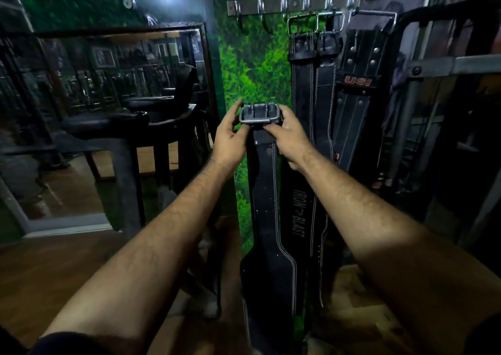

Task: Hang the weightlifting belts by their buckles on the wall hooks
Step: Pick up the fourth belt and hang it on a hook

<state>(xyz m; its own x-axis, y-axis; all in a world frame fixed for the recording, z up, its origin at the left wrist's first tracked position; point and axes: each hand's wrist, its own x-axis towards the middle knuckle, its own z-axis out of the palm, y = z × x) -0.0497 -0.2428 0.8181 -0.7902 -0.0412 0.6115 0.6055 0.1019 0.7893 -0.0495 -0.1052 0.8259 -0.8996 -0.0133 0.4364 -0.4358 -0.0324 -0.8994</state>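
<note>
you are standing at the green wall (252,64), where three belts (322,89) are already hanging from the right-hand hooks of the hook rail (292,5), and you are holding a fourth belt (267,219) upright well below it, its long end trailing toward the floor. your left hand (230,135) and right hand (290,135) are each gripping a side of its buckle (256,116). you are best keeping the metal frame level and facing the wall, lifting straight to a free hook (261,13) left of the hung ones, and letting go only once it is seating.
</note>
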